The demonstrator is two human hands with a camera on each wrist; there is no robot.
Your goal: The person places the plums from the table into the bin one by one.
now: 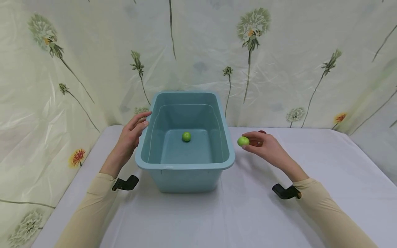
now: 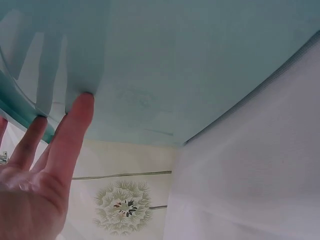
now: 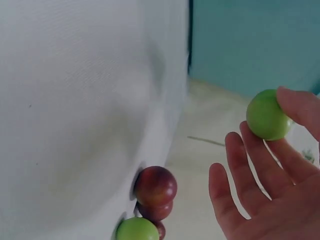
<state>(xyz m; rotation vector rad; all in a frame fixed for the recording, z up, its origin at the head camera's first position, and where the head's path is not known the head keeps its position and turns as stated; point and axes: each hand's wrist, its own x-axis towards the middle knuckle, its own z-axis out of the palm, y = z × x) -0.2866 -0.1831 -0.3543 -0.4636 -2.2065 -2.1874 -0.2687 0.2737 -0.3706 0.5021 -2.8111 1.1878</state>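
At 3 o'clock of the blue tub point(image 1: 186, 166), the right hand point(image 1: 265, 144) angles inward, thumb and fingers point(image 3: 262, 160) pinching a green fruit point(image 1: 243, 141) just outside the rim (a slim gap shows between). At 9 o'clock, the left hand point(image 1: 129, 136) slants upward, fingers loosely extended. Another green fruit point(image 1: 186, 136) lies inside. The desk point(image 1: 254, 213) spreads wide toward 4 o'clock.

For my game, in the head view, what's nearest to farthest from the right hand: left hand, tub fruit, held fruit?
1. Held green fruit: pinched in the right hand.
2. Other green fruit: inside the blue tub.
3. Left hand: at the tub's left side.
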